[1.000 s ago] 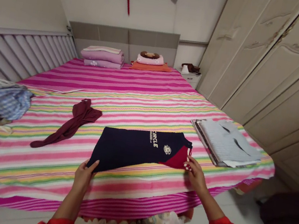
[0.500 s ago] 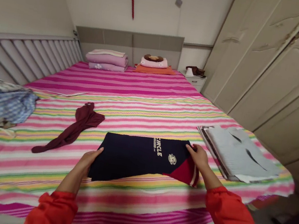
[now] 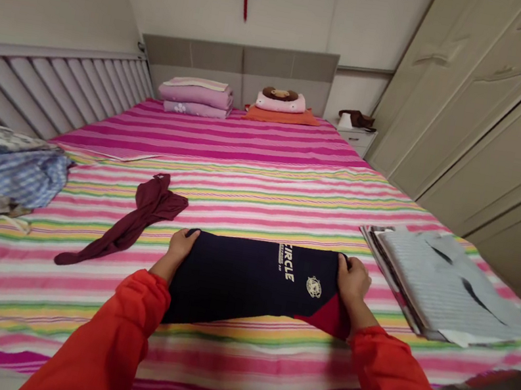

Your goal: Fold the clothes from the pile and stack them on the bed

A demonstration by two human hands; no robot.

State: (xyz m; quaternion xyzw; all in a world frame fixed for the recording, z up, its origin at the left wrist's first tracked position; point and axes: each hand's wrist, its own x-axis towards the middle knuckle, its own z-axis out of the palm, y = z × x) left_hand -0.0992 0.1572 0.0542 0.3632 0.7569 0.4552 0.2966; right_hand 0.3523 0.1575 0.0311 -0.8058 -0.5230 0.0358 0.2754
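The left hand (image 3: 180,247) is closed at the far left corner of a folded navy shirt (image 3: 236,281), pinching its edge. The right hand (image 3: 353,282) is curled in at the far right corner, thumb against the navy cloth and the other fingers bent; how much fabric lies under them cannot be told. The hands are well apart, with the shirt's far edge running nearly straight between them. Pale "CIRCLE" lettering and a round emblem face up, and a red panel (image 3: 333,315) shows below the right hand. The shirt is over the near part of the striped bed sheet (image 3: 259,201), between a twisted maroon garment (image 3: 133,220) on the left and a stack of folded clothes (image 3: 445,282) on the right.
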